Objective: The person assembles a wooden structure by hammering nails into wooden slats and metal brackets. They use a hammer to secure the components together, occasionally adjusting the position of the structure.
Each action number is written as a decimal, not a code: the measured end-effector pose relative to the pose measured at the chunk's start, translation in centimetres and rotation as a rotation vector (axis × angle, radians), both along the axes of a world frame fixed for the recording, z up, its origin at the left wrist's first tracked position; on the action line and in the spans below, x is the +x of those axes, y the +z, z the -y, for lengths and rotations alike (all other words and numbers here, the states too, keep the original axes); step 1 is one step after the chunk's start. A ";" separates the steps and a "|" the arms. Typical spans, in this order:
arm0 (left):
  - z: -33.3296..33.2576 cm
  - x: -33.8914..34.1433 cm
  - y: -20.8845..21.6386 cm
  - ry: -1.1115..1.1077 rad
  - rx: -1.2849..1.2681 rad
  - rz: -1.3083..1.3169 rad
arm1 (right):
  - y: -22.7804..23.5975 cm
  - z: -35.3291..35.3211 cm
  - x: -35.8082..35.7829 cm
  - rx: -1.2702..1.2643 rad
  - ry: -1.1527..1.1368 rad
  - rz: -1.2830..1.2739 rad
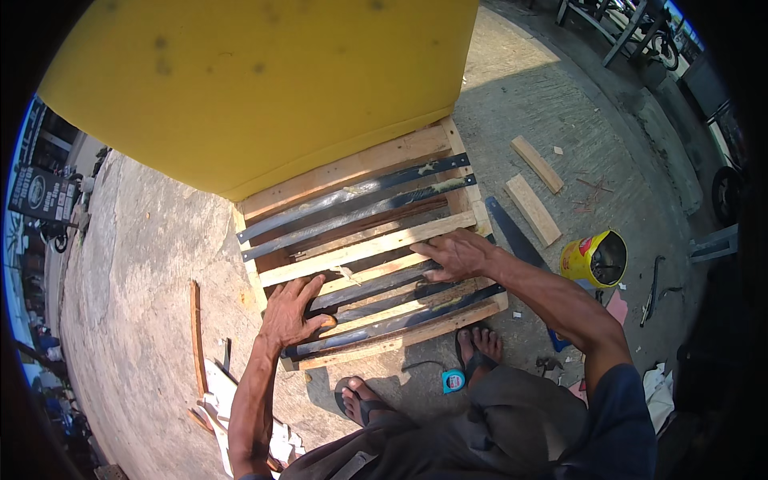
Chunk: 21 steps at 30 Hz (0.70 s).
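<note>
Head view, slatted wooden frame, beneath left fingers, right fingers

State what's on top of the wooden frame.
Dark straps cross the frame; the left hand and right hand rest on it. Anything beneath the hands or behind the yellow panel is covered.

In my feed the panel is yellow, freckled with dark spots. I see pale tan wood on the frame, striped by black bands. I also get a turquoise tape measure, a yellow-and-red bucket, a navy sleeve and grey-beige floor.
</note>
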<state>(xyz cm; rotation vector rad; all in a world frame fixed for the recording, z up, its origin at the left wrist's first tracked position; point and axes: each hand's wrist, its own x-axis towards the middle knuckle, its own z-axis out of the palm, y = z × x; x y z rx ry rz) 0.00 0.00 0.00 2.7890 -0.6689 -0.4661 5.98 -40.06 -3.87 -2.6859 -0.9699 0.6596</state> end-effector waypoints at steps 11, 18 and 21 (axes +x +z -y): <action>0.5 -1.6 -1.3 -0.075 0.384 0.191 | 1.3 -1.4 -1.7 -0.094 -0.034 0.098; 0.2 -2.3 -2.0 -0.049 0.309 0.226 | 0.5 -1.5 -1.7 -0.034 -0.024 0.210; -0.4 -2.4 -2.1 -0.043 0.250 0.241 | 0.3 -0.8 -1.2 -0.005 0.019 0.227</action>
